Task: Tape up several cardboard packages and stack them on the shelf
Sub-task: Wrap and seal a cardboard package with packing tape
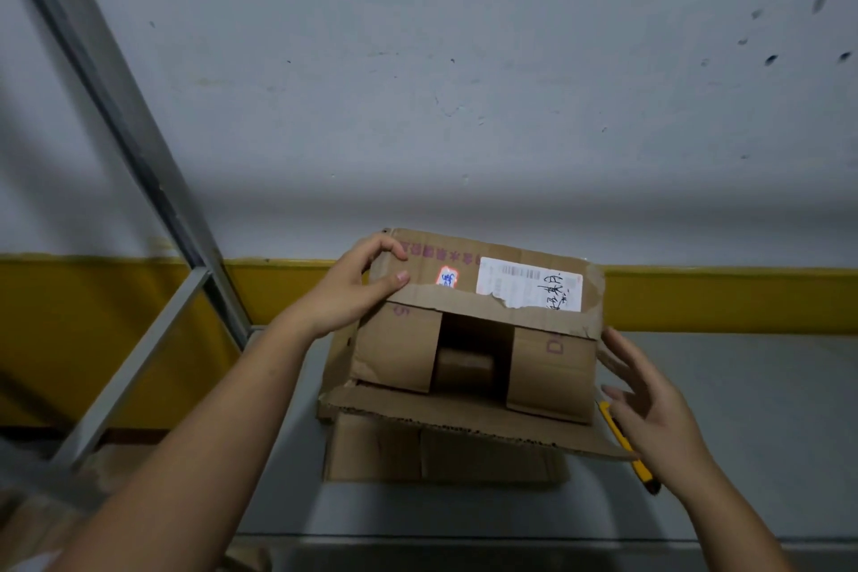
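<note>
Forearms enter from the near edge, left and right. Grey shelf board runs across the near ground. Lower cardboard box lies flat on it, closed side toward the camera. Upper cardboard box sits on top of the lower one, its opening turned toward the viewer and not taped. Its near flap is folded down and juts past the lower box. Two side flaps are half closed, with a dark gap between them. A brown item shows in the gap, too dim to identify.

Right hand is released, fingers straight and spread, at the box's right side; contact with the cardboard cannot be told. Yellow utility knife lies on the shelf just right of the boxes, partly hidden behind that hand.

Left hand grasps the far flap at its left corner, thumb on the near face and fingers curled over the edge. White shipping label with a barcode and handwriting is stuck on this flap, with a small red-edged sticker to its left.

Metal shelf upright slants at far left. Grey wall stands behind, with a yellow band along its base.
</note>
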Motion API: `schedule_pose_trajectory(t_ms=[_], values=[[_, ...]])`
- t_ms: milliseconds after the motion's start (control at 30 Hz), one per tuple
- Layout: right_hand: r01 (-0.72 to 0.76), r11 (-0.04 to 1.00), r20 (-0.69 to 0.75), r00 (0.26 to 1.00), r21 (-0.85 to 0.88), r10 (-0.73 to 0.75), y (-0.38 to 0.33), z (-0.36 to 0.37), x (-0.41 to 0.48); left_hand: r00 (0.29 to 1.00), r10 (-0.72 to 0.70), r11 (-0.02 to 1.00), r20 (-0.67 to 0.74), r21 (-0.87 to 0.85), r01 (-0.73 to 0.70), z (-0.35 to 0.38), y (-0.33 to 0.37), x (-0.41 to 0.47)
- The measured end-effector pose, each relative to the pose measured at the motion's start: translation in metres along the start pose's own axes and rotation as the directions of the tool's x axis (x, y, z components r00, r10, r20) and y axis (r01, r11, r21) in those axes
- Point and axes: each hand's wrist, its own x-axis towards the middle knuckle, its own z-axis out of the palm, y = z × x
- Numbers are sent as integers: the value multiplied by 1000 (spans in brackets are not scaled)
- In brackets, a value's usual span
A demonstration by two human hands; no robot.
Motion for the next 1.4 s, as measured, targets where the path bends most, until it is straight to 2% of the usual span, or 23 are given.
schedule_pose_trajectory(t_ms=[133, 200, 367, 533, 767, 833, 933, 1000, 1067, 1133, 1233, 1300, 1400], values=[[-78, 991, 230, 968, -105, 101, 14, -17, -27, 1000, 4, 1000, 7, 30, -5, 3, 3, 3], [-81, 990, 255, 961, -115, 109, 14, -11, -31, 1000, 3, 1000, 4, 23, -3, 3, 4, 5], [2, 985, 23, 1000, 174, -6, 0, 14, -8, 1000, -8, 1000, 1, 10, 8, 4, 4, 9], [-9, 979, -147, 988, 201, 39, -18, 27, 15, 998, -45, 997, 38, -58, 47, 2, 2, 7], [-91, 982, -236, 963, 168, 130, -13, 31, 28, 978, -208, 940, 6, -274, 202, -1, 1, -11], [-89, 985, -257, 958, 146, 124, -11, 34, 26, 985, -171, 961, -36, -228, 159, 1, -3, -22], [-66, 992, -225, 970, 107, 89, -11, 41, 19, 979, -50, 997, -198, -75, 36, 26, -11, -40], [-54, 998, -220, 973, 35, 61, -11, 45, 13, 947, -27, 992, -320, -126, -15, 48, -13, -51], [-57, 998, -215, 975, -15, 52, -10, 46, 5, 914, -77, 987, -399, -160, 13, 58, -13, -61], [-78, 997, -203, 976, -15, 73, -5, 46, -7, 922, -165, 978, -351, -179, 107, 56, -14, -75], [-154, 988, -145, 978, -18, 150, 4, 39, -26, 968, -200, 976, -150, -117, 183, 47, -21, -102], [-229, 971, -65, 972, -70, 225, 11, 36, -39, 962, -266, 964, -64, -35, 264, 42, -28, -122], [-268, 943, 8, 961, -195, 275, 11, 38, -57, 937, -343, 939, 69, 55, 340, 45, -36, -145]])
